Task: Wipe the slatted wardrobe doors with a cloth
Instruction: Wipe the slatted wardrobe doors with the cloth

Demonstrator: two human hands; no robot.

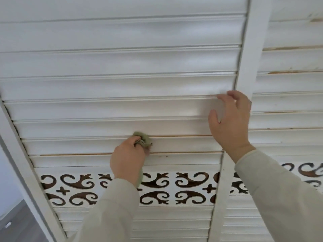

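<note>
The left hand [128, 159] grips a bunched green cloth [143, 139], its fingers curled round the wad, and presses it against the front edge of one slat of the white slatted wardrobe door [122, 63]. The cloth sits low on the upper slatted part of the door, two slats above the band of dark scroll cut-outs [157, 186], and a strip of it hangs down past the wrist in front of that band. The slat edge beside the cloth shows a thin line of bare wood where the paint has worn.

The right hand [230, 123] holds nothing. Its fingers are spread and loosely bent, with the fingertips touching the edge of a slat higher up, close to the upright white frame strip [251, 49] that divides this door from the neighbouring door [293, 81]. The thumb points left across a slat; whether it touches cannot be told.

Both arms wear pale long sleeves [272, 193]. The slats of the neighbouring door have chipped paint along several edges. Below the cut-out band more slats run on downward. At the lower left, past the door's slanting frame, a patch of grey floor [15, 222] shows.
</note>
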